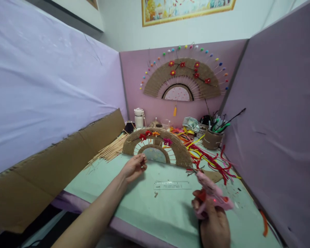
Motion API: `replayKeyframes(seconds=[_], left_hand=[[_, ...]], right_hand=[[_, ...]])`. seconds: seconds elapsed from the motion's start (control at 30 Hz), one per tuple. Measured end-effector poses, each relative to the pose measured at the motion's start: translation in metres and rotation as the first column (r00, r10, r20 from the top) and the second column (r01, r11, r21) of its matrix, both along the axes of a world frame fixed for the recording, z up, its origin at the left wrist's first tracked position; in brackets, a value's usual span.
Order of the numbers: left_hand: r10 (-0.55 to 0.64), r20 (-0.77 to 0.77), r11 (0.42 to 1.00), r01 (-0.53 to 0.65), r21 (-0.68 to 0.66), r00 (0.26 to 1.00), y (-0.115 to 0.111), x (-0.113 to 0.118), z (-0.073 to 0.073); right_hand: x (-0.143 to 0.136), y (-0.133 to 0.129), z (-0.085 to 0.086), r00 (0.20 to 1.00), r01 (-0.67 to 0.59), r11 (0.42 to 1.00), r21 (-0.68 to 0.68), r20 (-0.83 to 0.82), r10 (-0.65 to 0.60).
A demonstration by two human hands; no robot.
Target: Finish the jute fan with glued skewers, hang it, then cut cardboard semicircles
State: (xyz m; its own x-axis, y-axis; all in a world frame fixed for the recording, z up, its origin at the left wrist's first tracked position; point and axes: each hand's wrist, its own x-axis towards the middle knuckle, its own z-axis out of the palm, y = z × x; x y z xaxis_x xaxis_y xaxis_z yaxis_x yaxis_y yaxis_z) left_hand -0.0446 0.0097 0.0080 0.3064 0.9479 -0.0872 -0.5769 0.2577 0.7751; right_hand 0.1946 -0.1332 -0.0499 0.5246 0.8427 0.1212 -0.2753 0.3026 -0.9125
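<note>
My right hand (213, 215) is wrapped round a pink glue gun (210, 187) with an orange trigger and a small red light. Its nozzle points up and left, close to the right end of a twine-covered fan (182, 153). Red, orange and magenta flowers (148, 134) decorate that fan, which stands on the table with a pale patterned half-circle at its base. My left hand (134, 167) is closed in a pinch in front of the fan's lower left edge. A tiny pale spot shows at its fingertips, too small to name.
A clear ruler (172, 185) lies on the green tabletop (144, 213). Thin wooden sticks (110, 148) are piled left, and coloured pipe cleaners (217, 160) right. Behind stand a white jar (138, 118) and a tool pot (213, 139). A larger fan (155, 81) hangs on the back panel.
</note>
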Motion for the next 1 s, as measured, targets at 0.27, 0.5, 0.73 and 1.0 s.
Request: replayKeyframes(seconds=[0.27,0.5,0.73,1.0], left_hand=[[0.488,-0.200,0.855,-0.419,0.306,0.849,0.056,-0.095,0.068],[0.591,-0.307,0.790,-0.458,0.408,0.746,0.098,-0.103,0.075],[0.603,-0.407,0.785,-0.422,0.453,0.686,0.109,-0.105,0.073],[0.659,-0.509,0.748,-0.409,0.523,0.554,0.105,-0.104,0.082]], right_hand=[[0.024,-0.003,0.000,0.973,0.154,0.987,-0.036,-0.171,-0.158],[0.018,0.001,0.005,0.984,0.112,0.990,-0.082,-0.130,-0.122],[0.018,0.000,0.003,0.982,0.088,0.992,-0.091,-0.160,-0.102],[0.018,0.002,0.000,0.978,0.081,0.994,-0.067,-0.189,-0.092]])
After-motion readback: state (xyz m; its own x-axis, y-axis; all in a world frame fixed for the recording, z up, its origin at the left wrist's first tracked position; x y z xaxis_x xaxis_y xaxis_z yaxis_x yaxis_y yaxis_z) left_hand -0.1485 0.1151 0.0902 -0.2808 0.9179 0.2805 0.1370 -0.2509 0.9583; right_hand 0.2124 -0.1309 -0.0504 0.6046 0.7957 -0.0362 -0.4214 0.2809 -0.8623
